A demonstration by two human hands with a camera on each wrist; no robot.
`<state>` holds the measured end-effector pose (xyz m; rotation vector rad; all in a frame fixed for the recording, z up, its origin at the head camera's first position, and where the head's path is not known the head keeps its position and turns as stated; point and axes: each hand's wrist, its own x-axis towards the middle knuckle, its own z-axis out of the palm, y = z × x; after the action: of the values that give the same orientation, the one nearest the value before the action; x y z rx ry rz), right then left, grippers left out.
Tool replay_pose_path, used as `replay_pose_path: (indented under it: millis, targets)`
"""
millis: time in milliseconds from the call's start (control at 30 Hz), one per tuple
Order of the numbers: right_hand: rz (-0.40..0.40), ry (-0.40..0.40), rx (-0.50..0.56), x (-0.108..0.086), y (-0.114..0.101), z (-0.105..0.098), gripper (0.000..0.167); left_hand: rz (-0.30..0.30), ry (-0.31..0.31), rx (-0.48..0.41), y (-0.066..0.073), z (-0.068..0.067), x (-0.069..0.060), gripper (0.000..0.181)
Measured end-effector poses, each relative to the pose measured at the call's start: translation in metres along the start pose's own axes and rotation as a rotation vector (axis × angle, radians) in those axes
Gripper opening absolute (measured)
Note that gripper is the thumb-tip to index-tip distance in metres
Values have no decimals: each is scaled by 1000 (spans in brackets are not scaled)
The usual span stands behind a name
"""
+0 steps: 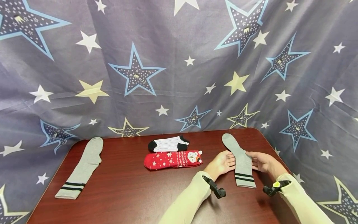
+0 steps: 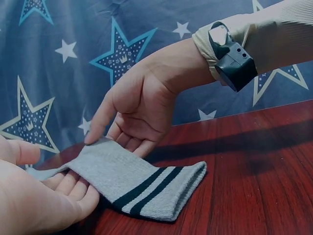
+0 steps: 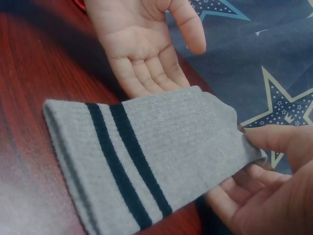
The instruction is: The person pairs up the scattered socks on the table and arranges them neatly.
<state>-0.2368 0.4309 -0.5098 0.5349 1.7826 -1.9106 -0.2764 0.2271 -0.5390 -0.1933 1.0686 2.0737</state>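
A grey sock [image 1: 243, 165] with two black stripes near its cuff lies at the right of the table, its toe pointing to the back. My right hand [image 1: 264, 162] pinches the sock's right edge near the heel, thumb on top and fingers underneath. On the other side, my left hand [image 1: 222, 163] faces palm up, with its fingertips tucked under the sock's left edge. The left thumb [image 3: 188, 24] stands away from the fabric in the right wrist view. In the left wrist view the striped cuff [image 2: 164, 193] sits slightly raised and its opening shows.
A matching grey sock [image 1: 84, 168] lies flat at the table's left. Near the back middle, a red snowflake-patterned sock [image 1: 165, 160] lies in front of a white and black ankle sock [image 1: 167, 144]. A star-printed curtain [image 1: 173, 68] hangs behind the brown table [image 1: 123, 193].
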Motion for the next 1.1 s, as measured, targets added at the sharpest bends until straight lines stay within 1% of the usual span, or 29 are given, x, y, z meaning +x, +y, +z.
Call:
replay_pose_path:
  millis: [133,233,300,433,567,667,733,867,1000,1100]
  targets:
    - [-17,-38,0,1,1,2,28,3,1,-7,1,-3,1,61]
    - [-15,-72,-2,2,2,4,29,9,2,-19,1,-5,3,62]
    - [-11,-90,7,3,3,4,30,12,-8,-35,1,-6,4,62]
    - [6,-78,8,4,6,6,27,18,-29,-70,1,-7,7,61]
    - [7,-89,-51,5,11,9,20,19,-33,-77,3,-7,6,61]
    - [-13,-145,-99,5,16,9,19,14,-27,-76,3,-9,6,61]
    - [-25,-179,-105,5,19,9,22,12,-19,-82,3,-11,6,61]
    - [-52,-248,-113,6,23,6,21,20,-16,-75,3,-16,10,59]
    - [-59,-283,-137,4,24,6,19,34,-17,-44,5,-17,10,52]
    - [-59,-295,-152,1,23,7,17,69,32,-3,6,-16,10,45]
